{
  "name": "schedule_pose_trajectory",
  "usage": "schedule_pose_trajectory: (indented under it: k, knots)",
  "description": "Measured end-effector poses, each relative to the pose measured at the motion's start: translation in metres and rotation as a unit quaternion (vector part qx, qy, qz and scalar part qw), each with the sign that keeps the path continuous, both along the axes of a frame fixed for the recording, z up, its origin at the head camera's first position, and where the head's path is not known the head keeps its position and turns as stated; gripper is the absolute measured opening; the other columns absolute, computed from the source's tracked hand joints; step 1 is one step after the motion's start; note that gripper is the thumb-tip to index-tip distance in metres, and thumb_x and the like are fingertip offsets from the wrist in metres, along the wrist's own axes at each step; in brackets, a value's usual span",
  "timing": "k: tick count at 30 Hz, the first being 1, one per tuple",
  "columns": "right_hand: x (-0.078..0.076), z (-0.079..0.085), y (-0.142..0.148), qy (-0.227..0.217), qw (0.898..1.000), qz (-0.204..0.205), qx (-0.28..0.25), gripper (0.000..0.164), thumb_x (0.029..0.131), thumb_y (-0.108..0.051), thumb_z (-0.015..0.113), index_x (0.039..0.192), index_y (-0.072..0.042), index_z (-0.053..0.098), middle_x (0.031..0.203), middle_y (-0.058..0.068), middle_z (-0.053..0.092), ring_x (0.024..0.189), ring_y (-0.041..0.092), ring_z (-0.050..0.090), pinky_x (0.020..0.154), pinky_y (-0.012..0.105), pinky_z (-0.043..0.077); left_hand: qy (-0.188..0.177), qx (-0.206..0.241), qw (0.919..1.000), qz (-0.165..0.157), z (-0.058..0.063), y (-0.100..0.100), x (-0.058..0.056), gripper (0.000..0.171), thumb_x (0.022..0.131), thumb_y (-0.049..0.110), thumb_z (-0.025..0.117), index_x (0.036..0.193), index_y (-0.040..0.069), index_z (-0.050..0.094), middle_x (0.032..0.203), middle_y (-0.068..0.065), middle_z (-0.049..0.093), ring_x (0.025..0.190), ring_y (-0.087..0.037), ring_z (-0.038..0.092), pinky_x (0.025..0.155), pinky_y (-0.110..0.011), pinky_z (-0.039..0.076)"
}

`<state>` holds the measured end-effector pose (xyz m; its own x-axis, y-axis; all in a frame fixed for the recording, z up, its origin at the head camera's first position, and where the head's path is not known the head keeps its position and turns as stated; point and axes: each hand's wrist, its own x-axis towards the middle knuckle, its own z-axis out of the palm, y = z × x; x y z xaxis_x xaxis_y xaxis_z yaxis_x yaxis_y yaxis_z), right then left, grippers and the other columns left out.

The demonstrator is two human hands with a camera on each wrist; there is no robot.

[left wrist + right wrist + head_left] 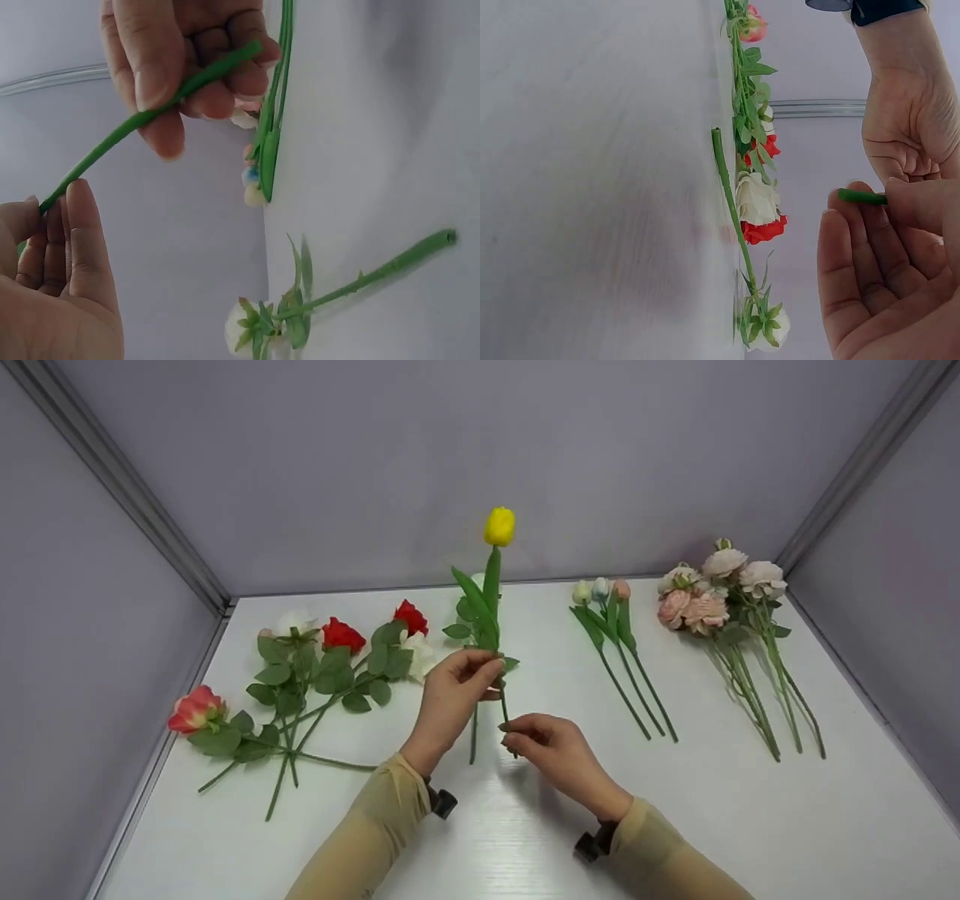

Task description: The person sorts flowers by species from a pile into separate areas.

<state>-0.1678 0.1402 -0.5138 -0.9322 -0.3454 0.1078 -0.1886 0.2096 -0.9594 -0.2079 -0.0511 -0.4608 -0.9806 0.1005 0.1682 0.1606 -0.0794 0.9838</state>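
A yellow tulip (499, 526) with long green leaves is held upright above the table. My left hand (457, 690) pinches its stem just below the leaves. Lower down, my right hand (555, 750) pinches the stem near its bottom end between thumb and fingers. The left wrist view shows the bare green stem (112, 139) running from one hand to the other. In the right wrist view, the cut stem end (861, 196) sticks out past the right fingers. Behind the tulip lies a white rose (769, 330), partly hidden by the left hand in the head view.
On the white table (480, 840), several red, white and pink roses (343, 636) lie crossed at the left. Three pale tulips (601, 589) lie right of centre. Pale pink peonies (724, 562) lie at the far right. Grey panels (480, 450) wall the table's back and sides.
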Motion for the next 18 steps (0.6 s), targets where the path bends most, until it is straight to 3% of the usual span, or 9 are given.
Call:
schedule_pose_trajectory:
  k: [7,13,18]
  knots:
    - [0.001,-0.003,-0.001,0.005,1.000,0.006,0.006,0.019,0.098,-0.018,0.073,0.112,-0.007,0.076,0.097,0.000,0.075,0.086,0.020,0.070,0.075,0.028,0.057,-0.018,0.049,0.9986,-0.004,0.004,0.001,0.001,0.031,0.102,0.023,0.067,0.123,0.000,0.068,0.105,-0.016,0.071,0.097,-0.027,0.069,0.086,-0.040,0.060]
    - [0.001,-0.009,0.000,0.019,0.999,0.014,0.034,0.023,0.098,-0.022,0.073,0.111,-0.004,0.076,0.096,-0.003,0.075,0.086,0.017,0.071,0.076,0.029,0.058,-0.030,0.041,0.9987,-0.010,0.003,-0.002,0.002,0.025,0.101,0.024,0.069,0.114,0.003,0.071,0.103,-0.014,0.071,0.095,-0.027,0.070,0.086,-0.040,0.060]
    - [0.003,-0.012,0.000,0.005,1.000,0.019,0.010,0.020,0.098,-0.017,0.072,0.113,-0.004,0.076,0.099,0.002,0.075,0.088,0.024,0.072,0.077,0.031,0.060,-0.034,0.041,0.9984,-0.017,0.000,-0.003,0.002,0.026,0.101,0.025,0.069,0.112,0.001,0.070,0.102,-0.015,0.071,0.095,-0.027,0.070,0.086,-0.041,0.060]
